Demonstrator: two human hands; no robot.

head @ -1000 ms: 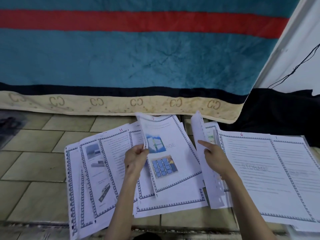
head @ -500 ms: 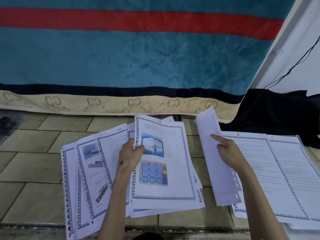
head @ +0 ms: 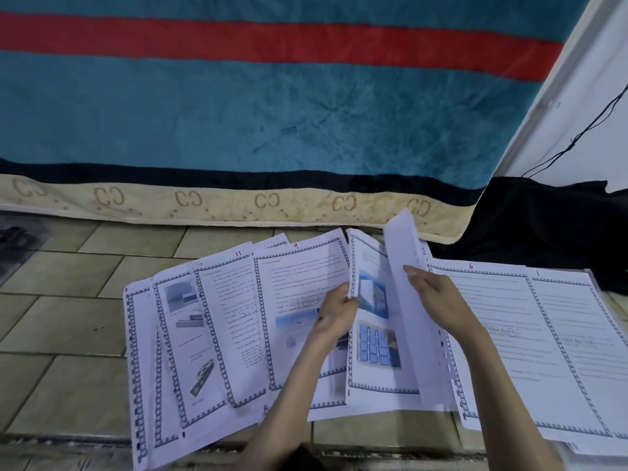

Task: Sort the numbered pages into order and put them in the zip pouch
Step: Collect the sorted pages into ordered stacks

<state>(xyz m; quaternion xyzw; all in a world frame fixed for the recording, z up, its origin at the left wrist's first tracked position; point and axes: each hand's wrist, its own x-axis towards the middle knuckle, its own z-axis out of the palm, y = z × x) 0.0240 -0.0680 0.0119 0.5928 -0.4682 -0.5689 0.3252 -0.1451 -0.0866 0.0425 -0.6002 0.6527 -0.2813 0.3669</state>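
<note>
While the picture page (head: 373, 334) is pinched by the left hand (head: 334, 312), a lifted sheet (head: 407, 300) (upright, just right) is held by the right hand (head: 438, 300).

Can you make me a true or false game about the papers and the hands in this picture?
1. The left hand holds the page with the blue pictures. True.
2. The page marked 6 lies left of the page marked 11. False: it lies to the right.
3. The right hand holds a page tilted up. True.
4. The pages lie on a wooden desk. False: they lie on a tiled floor.
5. The blanket has a red stripe. True.
</note>
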